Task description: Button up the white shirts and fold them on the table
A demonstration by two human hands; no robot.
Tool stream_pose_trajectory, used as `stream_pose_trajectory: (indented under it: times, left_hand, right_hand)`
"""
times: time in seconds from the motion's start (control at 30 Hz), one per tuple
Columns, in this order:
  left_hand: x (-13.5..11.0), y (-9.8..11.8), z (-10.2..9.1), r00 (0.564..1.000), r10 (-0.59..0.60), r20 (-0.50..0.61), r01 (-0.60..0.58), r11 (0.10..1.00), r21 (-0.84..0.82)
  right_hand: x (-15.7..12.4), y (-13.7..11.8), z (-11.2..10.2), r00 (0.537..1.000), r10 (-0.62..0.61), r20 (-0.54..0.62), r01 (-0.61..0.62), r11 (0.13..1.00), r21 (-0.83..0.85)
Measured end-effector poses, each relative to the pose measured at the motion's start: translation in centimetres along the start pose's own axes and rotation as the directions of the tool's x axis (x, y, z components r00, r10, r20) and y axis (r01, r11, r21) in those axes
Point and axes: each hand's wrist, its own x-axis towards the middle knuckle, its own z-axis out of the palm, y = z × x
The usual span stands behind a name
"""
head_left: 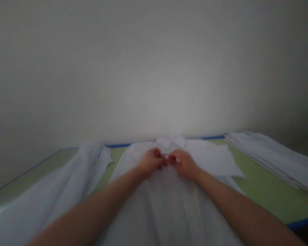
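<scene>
A white collared shirt [166,205] lies spread on the green tabletop, its collar [170,141] toward the wall and its lower part running toward me. One short, wide sleeve [215,159] stretches out flat to the right. Just below the collar, my left hand [154,160] pinches the front of the shirt with bent fingers. Close beside it, almost fingertip to fingertip, my right hand [183,163] pinches the same front edge. Blur hides any button or small detail between the fingers.
Left of the shirt lies another white garment [69,181], loosely bunched. A flat stack of folded white cloth [274,159] rests at the right. The green table [269,194] has blue edging and meets a plain pale wall [154,68].
</scene>
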Motion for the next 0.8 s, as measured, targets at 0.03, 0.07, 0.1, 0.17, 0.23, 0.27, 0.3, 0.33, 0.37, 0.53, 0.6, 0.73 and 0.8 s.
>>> stream_pose_trajectory:
  times: [0.03, 0.07, 0.1, 0.17, 0.23, 0.27, 0.3, 0.33, 0.37, 0.53, 0.6, 0.73, 0.8]
  left_hand:
    - [0.1, -0.1, -0.1, 0.999, 0.045, 0.021, -0.046, 0.997, 0.056]
    - [0.1, -0.1, -0.3, 0.995, 0.090, 0.037, -0.094, 0.988, 0.124]
    - [0.0, 0.0, -0.4, 0.989, 0.138, 0.046, -0.144, 0.968, 0.205]
    - [-0.4, 0.2, -0.6, 0.967, 0.243, 0.073, -0.251, 0.880, 0.403]
    - [-0.8, 0.5, -0.7, 0.930, 0.343, 0.130, -0.352, 0.735, 0.580]
    - [-1.1, 0.6, -0.7, 0.913, 0.375, 0.162, -0.388, 0.669, 0.635]
    - [-1.2, 0.7, -0.7, 0.901, 0.392, 0.184, -0.409, 0.628, 0.662]
    - [-1.3, 0.6, -0.7, 0.899, 0.395, 0.191, -0.414, 0.623, 0.664]
    - [-1.2, 0.5, -0.7, 0.904, 0.386, 0.182, -0.407, 0.649, 0.643]
    - [-0.1, -0.4, -0.8, 0.963, 0.247, 0.104, -0.268, 0.900, 0.344]
    - [0.2, -0.6, -0.9, 0.970, 0.221, 0.104, -0.242, 0.926, 0.289]
    - [0.2, -0.6, -1.3, 0.966, 0.226, 0.125, -0.253, 0.921, 0.295]
    - [0.0, -0.5, -1.4, 0.962, 0.241, 0.131, -0.272, 0.902, 0.335]
  right_hand:
    - [0.0, 0.1, 0.1, 0.998, 0.060, 0.010, -0.061, 0.997, 0.042]
    - [0.1, 0.2, 0.3, 0.992, 0.124, 0.020, -0.125, 0.988, 0.086]
    - [0.1, 0.2, 0.4, 0.982, 0.187, 0.032, -0.190, 0.973, 0.134]
    - [0.2, 0.4, 0.6, 0.951, 0.302, 0.064, -0.308, 0.917, 0.254]
    - [0.2, 0.5, 0.8, 0.914, 0.389, 0.116, -0.402, 0.829, 0.388]
    - [0.2, 0.6, 0.9, 0.896, 0.420, 0.144, -0.438, 0.782, 0.444]
    - [0.3, 0.6, 0.9, 0.880, 0.444, 0.168, -0.466, 0.738, 0.489]
    - [0.3, 0.6, 0.9, 0.868, 0.460, 0.186, -0.484, 0.703, 0.521]
    - [0.3, 0.6, 0.9, 0.862, 0.467, 0.196, -0.492, 0.682, 0.542]
    - [0.4, 0.3, 0.9, 0.875, 0.448, 0.184, -0.465, 0.670, 0.578]
    - [0.4, 0.2, 0.8, 0.880, 0.434, 0.194, -0.459, 0.669, 0.584]
    - [0.4, 0.2, 0.4, 0.901, 0.381, 0.209, -0.429, 0.704, 0.566]
    - [0.4, 0.3, 0.4, 0.904, 0.378, 0.201, -0.423, 0.723, 0.546]
